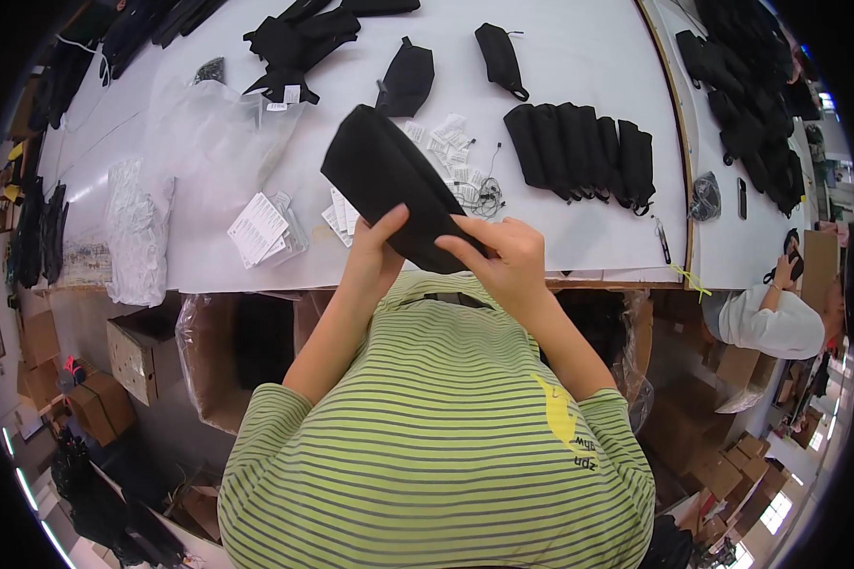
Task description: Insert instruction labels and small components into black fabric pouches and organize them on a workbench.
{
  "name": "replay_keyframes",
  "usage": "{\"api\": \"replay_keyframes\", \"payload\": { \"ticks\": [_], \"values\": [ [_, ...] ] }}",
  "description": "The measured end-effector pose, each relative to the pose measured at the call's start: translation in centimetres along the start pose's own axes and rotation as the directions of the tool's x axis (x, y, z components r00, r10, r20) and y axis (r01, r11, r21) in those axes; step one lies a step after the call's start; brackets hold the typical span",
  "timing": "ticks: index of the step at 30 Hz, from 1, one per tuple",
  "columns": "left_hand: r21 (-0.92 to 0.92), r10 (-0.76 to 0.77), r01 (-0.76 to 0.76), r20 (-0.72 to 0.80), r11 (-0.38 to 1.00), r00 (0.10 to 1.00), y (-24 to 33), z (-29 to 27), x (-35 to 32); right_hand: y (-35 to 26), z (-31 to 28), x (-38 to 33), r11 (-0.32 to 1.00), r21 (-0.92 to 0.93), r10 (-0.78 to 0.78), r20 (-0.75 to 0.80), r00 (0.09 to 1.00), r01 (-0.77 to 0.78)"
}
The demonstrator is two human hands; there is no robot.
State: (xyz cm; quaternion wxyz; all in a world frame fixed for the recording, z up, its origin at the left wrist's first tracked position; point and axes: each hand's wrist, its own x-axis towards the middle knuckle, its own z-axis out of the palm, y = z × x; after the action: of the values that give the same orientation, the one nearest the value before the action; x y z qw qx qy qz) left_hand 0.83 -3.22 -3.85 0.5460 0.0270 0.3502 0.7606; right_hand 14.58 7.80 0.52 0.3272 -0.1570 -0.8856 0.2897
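Note:
A flat black fabric pouch [380, 163] is held up in front of my body, tilted with its far end toward the upper left. My left hand [380, 248] grips its near left side, thumb on top. At the near right edge, my right hand [505, 254] pinches the fabric between thumb and fingers. Beyond the pouch, white labels [448, 140] are scattered beside a tangle of thin black cords [487, 197]. White printed cards [258, 229] lie to the left of my left hand, and a smaller card stack [340, 218] is partly hidden behind it.
Several similar black pouches [579, 152] lie in a row on the white table [598, 242]. Single pouches [408, 81] and a black heap [299, 43] are farther back. Clear plastic bags [223, 128] occupy the left. A pen [663, 242] rests near the right edge; another person [769, 318] works beyond.

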Motion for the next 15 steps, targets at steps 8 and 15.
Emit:
{"api": "replay_keyframes", "payload": {
  "ticks": [8, 15],
  "values": [
    [0.152, 0.073, -0.046, -0.173, 0.987, 0.982, 0.9, 2.3, -1.2, 1.4, 2.0, -4.4, 0.358, 0.624, 0.728, 0.280, 0.626, -0.695],
    [0.307, -0.185, 0.189, -0.043, 0.933, 0.982, 0.4, 3.5, -3.1, 0.9, 0.3, 0.5, 0.481, 0.800, 0.636, -0.036, 0.771, -0.360]
  ]
}}
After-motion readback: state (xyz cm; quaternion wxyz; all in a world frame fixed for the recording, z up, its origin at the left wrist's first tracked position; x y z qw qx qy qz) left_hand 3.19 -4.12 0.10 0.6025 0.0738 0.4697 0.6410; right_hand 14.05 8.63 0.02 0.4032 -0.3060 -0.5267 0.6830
